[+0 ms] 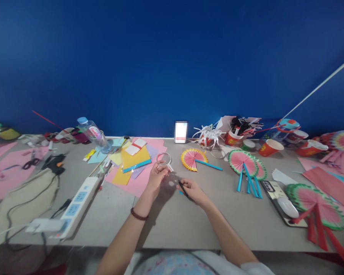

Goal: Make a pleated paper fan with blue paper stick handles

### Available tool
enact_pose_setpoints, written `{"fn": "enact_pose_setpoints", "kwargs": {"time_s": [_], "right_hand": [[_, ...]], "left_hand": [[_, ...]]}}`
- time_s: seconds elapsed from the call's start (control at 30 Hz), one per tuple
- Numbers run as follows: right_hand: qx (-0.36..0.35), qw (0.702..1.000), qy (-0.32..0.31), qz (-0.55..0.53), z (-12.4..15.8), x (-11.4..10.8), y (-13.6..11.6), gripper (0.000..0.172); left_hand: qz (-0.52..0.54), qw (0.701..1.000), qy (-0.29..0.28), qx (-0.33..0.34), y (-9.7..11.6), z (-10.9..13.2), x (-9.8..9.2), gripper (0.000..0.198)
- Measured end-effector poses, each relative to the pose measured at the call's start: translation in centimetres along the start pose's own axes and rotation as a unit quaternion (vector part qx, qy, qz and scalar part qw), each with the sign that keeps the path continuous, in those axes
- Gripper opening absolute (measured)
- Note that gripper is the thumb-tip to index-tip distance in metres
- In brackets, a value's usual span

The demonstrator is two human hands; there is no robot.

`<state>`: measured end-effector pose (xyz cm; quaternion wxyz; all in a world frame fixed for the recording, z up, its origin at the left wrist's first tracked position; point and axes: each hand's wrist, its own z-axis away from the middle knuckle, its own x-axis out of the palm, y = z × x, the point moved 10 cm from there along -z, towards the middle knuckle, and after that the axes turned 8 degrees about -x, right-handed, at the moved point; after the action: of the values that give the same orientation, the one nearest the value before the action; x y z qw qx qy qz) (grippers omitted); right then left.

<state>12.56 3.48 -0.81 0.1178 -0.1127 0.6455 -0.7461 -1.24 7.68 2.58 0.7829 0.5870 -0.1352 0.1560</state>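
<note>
My left hand [158, 176] is raised over the middle of the grey table [172, 225], its fingers closed on a strip of white tape whose roll [164, 157] hangs just above the fingertips. In my right hand [191, 189] is a slim black tool [183, 188], pointing up and left; its exact kind cannot be made out. The two hands are apart, with a small gap between them. Behind my right hand lies a pink fan with a yellow edge [191, 159] and a blue stick [210, 165]. A small blue scrap shows beside my right fingers.
Left stand a power strip [79, 204], a tilted plastic bottle [96, 134] and coloured papers [135, 158]. Green-edged fans [243, 162], a phone [275, 202] with a white mouse [288, 207] and red paper cups [270, 148] lie right. A blue wall [172, 68] rises behind.
</note>
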Motion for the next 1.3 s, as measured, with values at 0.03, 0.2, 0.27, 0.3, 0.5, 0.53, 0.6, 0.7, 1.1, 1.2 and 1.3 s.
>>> {"fn": "enact_pose_setpoints", "kwargs": {"time_s": [0.03, 0.2, 0.27, 0.3, 0.5, 0.53, 0.6, 0.7, 1.1, 1.2, 1.3], "right_hand": [[-0.001, 1.000, 0.000, 0.003, -0.01, -0.03, 0.00, 0.035], [0.001, 1.000, -0.007, 0.010, 0.03, 0.04, -0.17, 0.036], [0.005, 1.000, -0.007, 0.013, 0.07, 0.08, -0.23, 0.036], [0.008, 1.000, -0.007, 0.014, 0.10, 0.10, -0.23, 0.036], [0.020, 1.000, -0.002, 0.017, 0.12, 0.02, -0.02, 0.037], [0.018, 1.000, -0.001, 0.018, 0.10, -0.03, 0.03, 0.038], [0.011, 1.000, 0.000, 0.017, 0.03, -0.10, 0.08, 0.038], [0.001, 1.000, 0.001, 0.012, -0.05, -0.17, 0.19, 0.036], [-0.001, 1.000, -0.004, 0.015, -0.08, -0.12, 0.61, 0.036], [0.004, 1.000, -0.001, 0.013, -0.05, -0.14, 0.62, 0.036], [-0.002, 1.000, 0.001, 0.010, -0.05, -0.13, 0.37, 0.035]], "left_hand": [[-0.003, 1.000, 0.000, -0.001, 0.01, 0.03, 0.04, 0.043], [-0.016, 1.000, -0.002, 0.000, 0.04, 0.10, 0.15, 0.042], [-0.016, 1.000, -0.001, -0.001, 0.00, 0.09, 0.15, 0.043], [-0.016, 1.000, -0.001, -0.003, -0.07, 0.09, 0.14, 0.043], [-0.003, 1.000, 0.004, -0.013, -0.52, -0.03, 0.09, 0.042], [-0.002, 1.000, 0.004, -0.014, -0.59, -0.06, 0.08, 0.043], [-0.002, 1.000, 0.004, -0.016, -0.70, -0.14, 0.04, 0.043], [0.000, 1.000, -0.001, -0.017, -0.79, -0.25, 0.03, 0.045], [-0.005, 1.000, 0.003, -0.003, -0.62, -0.20, -0.04, 0.042], [-0.007, 1.000, 0.002, -0.005, -0.64, -0.15, -0.02, 0.041], [-0.007, 1.000, 0.001, -0.008, -0.59, 0.02, 0.06, 0.041]]}}
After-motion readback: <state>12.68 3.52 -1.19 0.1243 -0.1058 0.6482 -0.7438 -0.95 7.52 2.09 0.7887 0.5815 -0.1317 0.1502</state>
